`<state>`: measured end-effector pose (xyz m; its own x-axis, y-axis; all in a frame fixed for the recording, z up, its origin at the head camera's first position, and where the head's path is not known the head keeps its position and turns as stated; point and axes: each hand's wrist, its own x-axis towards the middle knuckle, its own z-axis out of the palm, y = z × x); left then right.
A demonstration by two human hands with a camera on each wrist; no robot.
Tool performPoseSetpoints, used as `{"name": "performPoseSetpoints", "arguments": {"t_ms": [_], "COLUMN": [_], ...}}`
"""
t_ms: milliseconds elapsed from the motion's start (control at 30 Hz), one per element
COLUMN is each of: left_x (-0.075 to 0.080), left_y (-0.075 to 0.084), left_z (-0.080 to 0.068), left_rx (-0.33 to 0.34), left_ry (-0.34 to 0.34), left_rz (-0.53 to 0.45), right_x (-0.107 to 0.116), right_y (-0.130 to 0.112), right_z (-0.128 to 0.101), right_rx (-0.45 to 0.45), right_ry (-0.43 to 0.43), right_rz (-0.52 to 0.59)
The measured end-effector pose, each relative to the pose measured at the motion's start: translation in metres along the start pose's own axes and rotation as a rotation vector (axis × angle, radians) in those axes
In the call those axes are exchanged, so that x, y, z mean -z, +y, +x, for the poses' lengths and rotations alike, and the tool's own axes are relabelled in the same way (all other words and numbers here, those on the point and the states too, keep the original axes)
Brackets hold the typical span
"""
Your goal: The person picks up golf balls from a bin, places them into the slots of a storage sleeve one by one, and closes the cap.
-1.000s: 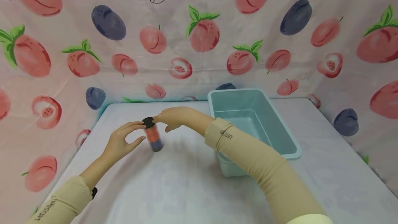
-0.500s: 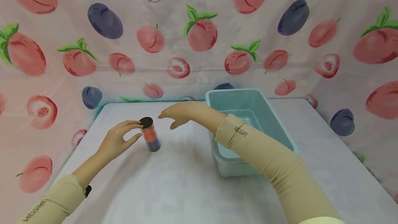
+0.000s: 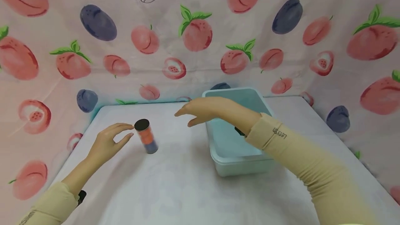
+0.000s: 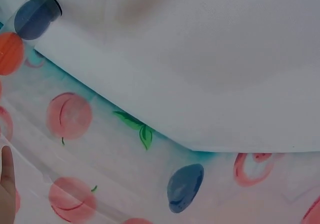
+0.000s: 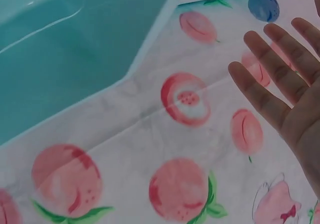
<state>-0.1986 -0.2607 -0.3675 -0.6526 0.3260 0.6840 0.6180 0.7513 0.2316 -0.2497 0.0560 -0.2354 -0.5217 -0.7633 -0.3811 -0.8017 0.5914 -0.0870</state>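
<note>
A small jar (image 3: 146, 136) with a black lid stands on the white table (image 3: 175, 190). It is orange at the top and dark blue at the bottom, and it leans a little. It is to the left of the blue bin (image 3: 232, 141), well apart from it.

The left hand (image 3: 107, 141) is just beside the jar, on its left side. The fingers are bent softly and spread, with the thumb and first finger pointing at the lid. The hand is not gripping the jar; it looks loose and open, with a small gap between fingertips and jar. In the left wrist view the jar (image 4: 31, 21) shows in the top corner, at the edge of the table.

The right hand (image 3: 204, 110) hangs in the air over the near left corner of the bin. Its fingers are straight and spread, and it holds nothing. The right wrist view shows the same flat, open palm (image 5: 287, 89).

Behind the table hangs a pink cloth (image 3: 200, 37) with peaches and plums on it.
</note>
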Motion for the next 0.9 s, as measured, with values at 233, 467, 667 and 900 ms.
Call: {"name": "performPoseSetpoints", "arguments": {"t_ms": [233,467,667,900], "left_x": [0.009,0.014,0.02,0.023], "left_y": [-0.006,-0.006,-0.007,-0.011], "left_z": [-0.008,-0.014,-0.018,-0.031], "left_rx": [0.021,0.07,0.087,0.13], "left_ry": [0.028,0.026,0.018,0.023], "left_rz": [-0.005,0.063,0.143,0.144], "right_x": [-0.016,-0.038,-0.068,-0.114], "right_y": [0.017,0.047,0.078,0.115], "right_z": [-0.043,-0.093,-0.144,-0.183], "right_rx": [-0.007,-0.029,-0.168,-0.3], "right_ry": [0.12,0.313,0.473,0.676], "right_rz": [0.01,0.057,0.087,0.132]}}
